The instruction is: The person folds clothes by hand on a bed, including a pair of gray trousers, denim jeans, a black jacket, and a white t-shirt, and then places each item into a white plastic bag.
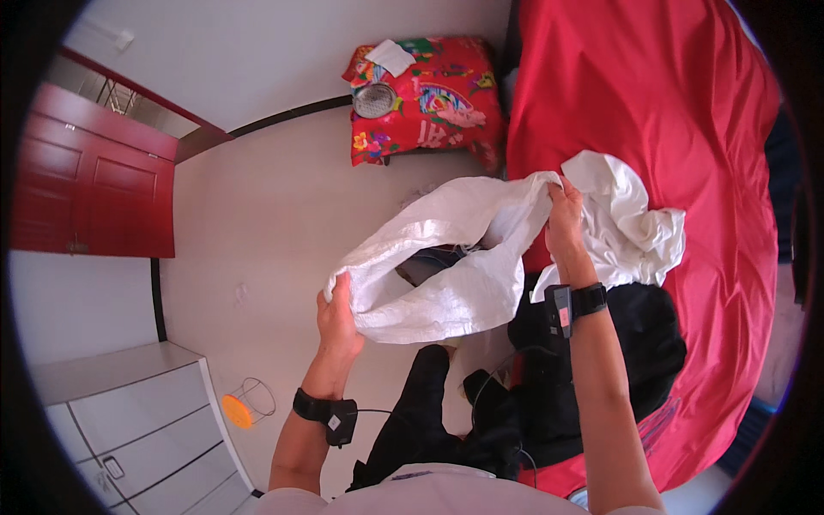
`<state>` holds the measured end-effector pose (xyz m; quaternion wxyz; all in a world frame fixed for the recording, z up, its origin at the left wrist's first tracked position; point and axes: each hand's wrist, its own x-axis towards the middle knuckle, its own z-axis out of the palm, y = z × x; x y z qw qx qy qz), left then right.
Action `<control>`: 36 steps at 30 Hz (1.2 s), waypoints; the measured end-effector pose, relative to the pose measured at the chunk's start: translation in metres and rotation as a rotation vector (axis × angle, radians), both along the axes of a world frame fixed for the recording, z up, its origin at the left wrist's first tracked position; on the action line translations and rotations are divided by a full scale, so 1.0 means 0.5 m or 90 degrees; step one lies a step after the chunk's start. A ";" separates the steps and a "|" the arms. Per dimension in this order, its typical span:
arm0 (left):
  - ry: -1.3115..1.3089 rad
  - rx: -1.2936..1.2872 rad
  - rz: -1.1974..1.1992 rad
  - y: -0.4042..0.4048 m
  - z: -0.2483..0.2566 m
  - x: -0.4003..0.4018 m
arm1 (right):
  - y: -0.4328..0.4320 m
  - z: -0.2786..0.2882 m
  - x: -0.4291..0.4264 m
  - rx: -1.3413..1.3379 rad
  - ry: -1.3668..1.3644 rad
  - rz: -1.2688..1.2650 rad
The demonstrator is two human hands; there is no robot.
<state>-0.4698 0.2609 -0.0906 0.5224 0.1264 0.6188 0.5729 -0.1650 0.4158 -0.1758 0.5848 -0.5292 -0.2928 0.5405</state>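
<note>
A white woven sack (444, 302) hangs before me, its mouth spread wide and facing up. My left hand (338, 318) grips the rim at the near left, thumb inside the edge. At the far right end, my right hand (566, 209) pinches the opposite part of the rim. Dark contents (432, 261) show through the mouth, too shadowed to name. Beside my right hand, a crumpled white cloth (624, 238) lies on the red bedsheet (650, 84). Next to it on the bed is black clothing (637, 347).
A red floral cloth (444, 122) covers a low piece of furniture, bearing a round metal lid or dish (374, 100) and a white paper (391, 58). An orange-topped wire stool (238, 412) stands near a white cabinet (154, 438). A red door (96, 174) is at the left.
</note>
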 end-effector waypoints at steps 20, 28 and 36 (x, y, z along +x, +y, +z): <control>0.081 -0.144 -0.005 -0.077 -0.060 -0.053 | -0.012 0.190 -0.130 -0.088 -0.108 0.239; -0.019 -0.095 -0.028 -0.057 -0.012 0.008 | -0.036 0.164 -0.013 -0.161 -0.172 0.156; -0.050 -0.121 -0.018 -0.006 -0.113 0.066 | -0.078 0.080 0.094 -0.174 -0.339 0.014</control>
